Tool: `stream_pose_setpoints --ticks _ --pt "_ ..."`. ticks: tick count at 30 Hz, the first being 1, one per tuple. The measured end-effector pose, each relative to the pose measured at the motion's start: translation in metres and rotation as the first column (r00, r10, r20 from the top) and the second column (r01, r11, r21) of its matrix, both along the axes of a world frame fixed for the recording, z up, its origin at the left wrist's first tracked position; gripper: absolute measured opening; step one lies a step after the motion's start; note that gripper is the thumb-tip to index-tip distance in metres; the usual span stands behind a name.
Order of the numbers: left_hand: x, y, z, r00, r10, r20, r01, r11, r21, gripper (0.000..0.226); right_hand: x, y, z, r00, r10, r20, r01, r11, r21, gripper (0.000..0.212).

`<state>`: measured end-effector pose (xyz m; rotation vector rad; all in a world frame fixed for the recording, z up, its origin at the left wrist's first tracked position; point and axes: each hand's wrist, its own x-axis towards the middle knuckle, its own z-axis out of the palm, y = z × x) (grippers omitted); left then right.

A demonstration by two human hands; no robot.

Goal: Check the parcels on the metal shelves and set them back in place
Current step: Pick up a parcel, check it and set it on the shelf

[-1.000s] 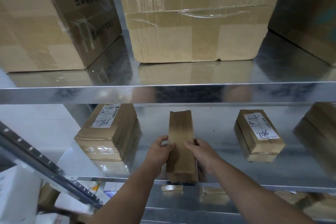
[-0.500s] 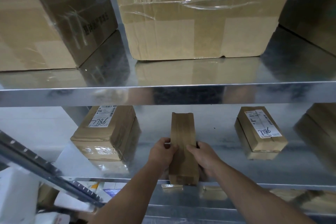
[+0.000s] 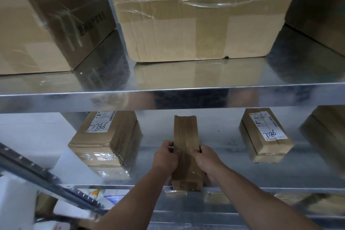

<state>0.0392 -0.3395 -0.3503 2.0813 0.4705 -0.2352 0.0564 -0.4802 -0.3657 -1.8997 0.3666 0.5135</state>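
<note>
A long narrow taped cardboard parcel (image 3: pixel 186 136) lies lengthwise on the lower metal shelf (image 3: pixel 224 147), its near end at the shelf's front edge. My left hand (image 3: pixel 165 157) grips its left side and my right hand (image 3: pixel 204 158) grips its right side, thumbs on top. Left of it sits a brown parcel (image 3: pixel 110 136) with a label marked 7786. To the right lies a smaller labelled parcel (image 3: pixel 265 132) with the same number.
The upper shelf (image 3: pixel 168 97) carries three large cardboard boxes: left (image 3: pixel 46 20), middle (image 3: pixel 196 20), right (image 3: pixel 321 5). Another box (image 3: pixel 324 136) stands at the far right of the lower shelf. A grey metal rail (image 3: pixel 37 173) slants across the lower left; more parcels lie below.
Both hands have slid the narrow parcel a little further back on the lower shelf. The camera has moved closer and tilted slightly.
</note>
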Motion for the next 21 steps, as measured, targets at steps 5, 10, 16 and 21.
stream_pose_setpoints --ticks 5,10,16,21 --pt "-0.002 -0.003 0.003 1.0 0.007 -0.001 -0.007 1.0 -0.009 0.027 -0.003 0.001 0.003 1.0 0.001 -0.005 -0.001 1.0 0.0 0.022" --pt "-0.007 -0.004 0.006 1.0 0.03 -0.002 -0.03 0.998 -0.048 0.03 -0.006 0.0 0.002 0.999 -0.003 -0.034 0.004 0.999 0.05 0.029" --pt "-0.012 0.0 0.008 0.998 0.055 -0.031 -0.057 0.994 -0.092 0.036 -0.009 -0.006 -0.002 0.994 -0.05 -0.094 0.067 0.98 0.186 0.054" --pt "-0.018 0.001 0.004 0.984 0.17 -0.053 -0.178 0.922 -0.343 0.034 -0.011 -0.011 0.01 0.991 -0.095 -0.098 0.116 0.964 0.24 0.039"
